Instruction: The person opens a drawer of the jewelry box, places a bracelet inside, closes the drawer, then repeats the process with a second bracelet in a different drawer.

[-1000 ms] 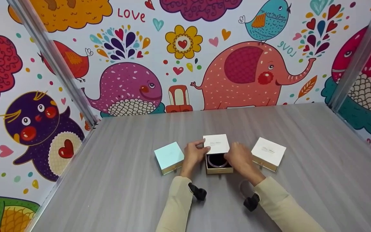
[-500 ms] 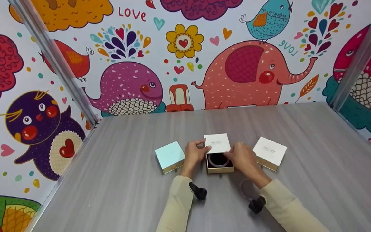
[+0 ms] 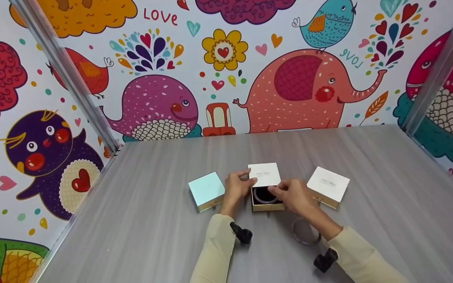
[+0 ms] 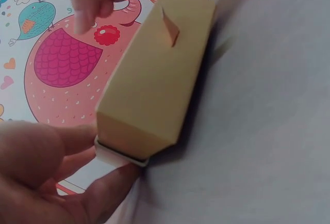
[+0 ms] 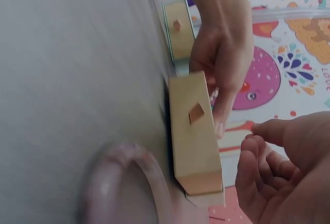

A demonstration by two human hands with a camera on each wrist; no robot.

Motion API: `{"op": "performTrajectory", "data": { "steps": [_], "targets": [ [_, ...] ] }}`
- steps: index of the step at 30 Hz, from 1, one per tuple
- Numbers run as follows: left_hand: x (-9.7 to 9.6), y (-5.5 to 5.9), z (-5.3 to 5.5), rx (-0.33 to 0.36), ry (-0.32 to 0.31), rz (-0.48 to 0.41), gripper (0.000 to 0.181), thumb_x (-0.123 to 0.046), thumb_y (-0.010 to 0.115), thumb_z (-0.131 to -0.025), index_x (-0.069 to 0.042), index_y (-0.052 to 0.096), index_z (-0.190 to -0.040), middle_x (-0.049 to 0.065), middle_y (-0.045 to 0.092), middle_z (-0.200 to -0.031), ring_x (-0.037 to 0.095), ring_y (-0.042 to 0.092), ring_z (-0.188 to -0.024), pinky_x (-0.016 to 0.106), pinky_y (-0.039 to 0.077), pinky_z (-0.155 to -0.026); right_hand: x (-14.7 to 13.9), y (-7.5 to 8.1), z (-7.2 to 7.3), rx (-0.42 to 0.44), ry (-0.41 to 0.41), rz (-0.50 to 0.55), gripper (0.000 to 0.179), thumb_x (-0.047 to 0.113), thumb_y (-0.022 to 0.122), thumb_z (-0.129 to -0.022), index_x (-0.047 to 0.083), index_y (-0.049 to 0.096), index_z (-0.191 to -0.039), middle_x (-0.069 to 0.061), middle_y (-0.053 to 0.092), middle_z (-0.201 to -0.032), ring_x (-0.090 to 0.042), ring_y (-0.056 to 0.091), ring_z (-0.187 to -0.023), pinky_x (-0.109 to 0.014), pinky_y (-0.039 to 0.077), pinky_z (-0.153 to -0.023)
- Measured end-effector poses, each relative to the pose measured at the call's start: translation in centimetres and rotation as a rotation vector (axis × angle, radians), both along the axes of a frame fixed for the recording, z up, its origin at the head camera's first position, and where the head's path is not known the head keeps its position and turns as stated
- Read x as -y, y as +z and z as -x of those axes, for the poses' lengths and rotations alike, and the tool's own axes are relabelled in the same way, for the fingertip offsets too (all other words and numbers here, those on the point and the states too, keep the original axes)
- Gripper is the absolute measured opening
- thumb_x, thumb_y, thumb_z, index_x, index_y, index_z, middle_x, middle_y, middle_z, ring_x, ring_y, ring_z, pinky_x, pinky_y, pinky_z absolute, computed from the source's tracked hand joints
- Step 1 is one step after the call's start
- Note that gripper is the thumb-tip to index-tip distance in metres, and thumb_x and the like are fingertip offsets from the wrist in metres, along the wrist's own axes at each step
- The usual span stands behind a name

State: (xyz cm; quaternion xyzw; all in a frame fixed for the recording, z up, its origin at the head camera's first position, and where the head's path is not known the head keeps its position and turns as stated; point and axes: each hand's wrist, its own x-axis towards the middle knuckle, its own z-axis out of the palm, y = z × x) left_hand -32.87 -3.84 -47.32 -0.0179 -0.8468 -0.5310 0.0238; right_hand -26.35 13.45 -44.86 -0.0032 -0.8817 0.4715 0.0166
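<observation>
In the head view a small white drawer-style gift box [image 3: 264, 175] sits mid-table, its gold-fronted drawer [image 3: 267, 207] pulled toward me. A pale translucent bangle [image 3: 265, 202] lies in the drawer's dark lining. My left hand [image 3: 238, 188] grips the box's white sleeve from the left, thumb and fingers on opposite faces in the left wrist view. Over the drawer's right edge is my right hand [image 3: 297, 194], fingers loosely bent. Nothing shows between its fingertips in the right wrist view. Below that hand, a second bangle [image 3: 306, 232] lies on the table.
A pale turquoise box [image 3: 207, 188] stands left of the left hand, and another white box [image 3: 328, 184] stands to the right. Both have gold fronts. Cartoon-printed panels [image 3: 220, 94] and metal posts border the grey wood-grain table [image 3: 151, 236].
My right hand has drawn back, its wrist shifting right and toward me, so the bangle on the table shows more fully. The left hand keeps its place on the box.
</observation>
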Motion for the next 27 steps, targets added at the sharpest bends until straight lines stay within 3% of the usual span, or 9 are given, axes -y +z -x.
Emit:
{"op": "performTrajectory", "data": {
  "steps": [5, 12, 19, 27],
  "targets": [
    [0.0, 0.0, 0.0, 0.011, 0.003, 0.012, 0.04, -0.014, 0.077, -0.087, -0.007, 0.07, -0.125, 0.02, 0.073, -0.115, 0.026, 0.073, -0.102, 0.034, 0.058, -0.083, 0.5, 0.0, -1.1, 0.063, 0.003, 0.016, 0.032, 0.028, 0.072, -0.093, 0.006, 0.067, -0.07, 0.002, 0.053, -0.053, -0.01, 0.047, -0.042, -0.024, 0.037, -0.043],
    [0.1, 0.0, 0.0, 0.0, -0.004, 0.041, 0.039, -0.018, 0.077, -0.088, -0.009, 0.071, -0.125, 0.017, 0.073, -0.12, 0.025, 0.072, -0.103, 0.034, 0.057, -0.082, 0.6, -0.2, -2.2, 0.033, 0.051, -0.031, 0.041, 0.027, 0.071, -0.093, 0.003, 0.066, -0.06, -0.001, 0.057, -0.048, -0.009, 0.049, -0.038, -0.022, 0.038, -0.041],
    [0.1, -0.2, 0.2, 0.006, 0.002, 0.034, 0.038, -0.018, 0.077, -0.087, -0.009, 0.071, -0.124, 0.017, 0.075, -0.114, 0.023, 0.073, -0.099, 0.032, 0.057, -0.079, 0.2, -0.7, -2.6, 0.056, 0.096, -0.077, 0.04, 0.026, 0.07, -0.093, 0.003, 0.069, -0.061, 0.002, 0.057, -0.047, -0.006, 0.049, -0.036, -0.022, 0.039, -0.038],
    [0.1, -0.1, 0.2, 0.003, 0.012, 0.024, 0.039, -0.017, 0.079, -0.085, -0.009, 0.072, -0.123, 0.016, 0.076, -0.11, 0.022, 0.073, -0.094, 0.028, 0.056, -0.075, 0.5, -0.8, -2.8, 0.18, 0.11, -0.036, 0.037, 0.03, 0.065, -0.096, 0.005, 0.071, -0.069, 0.001, 0.063, -0.051, -0.008, 0.053, -0.038, -0.025, 0.044, -0.039]
  ]
}}
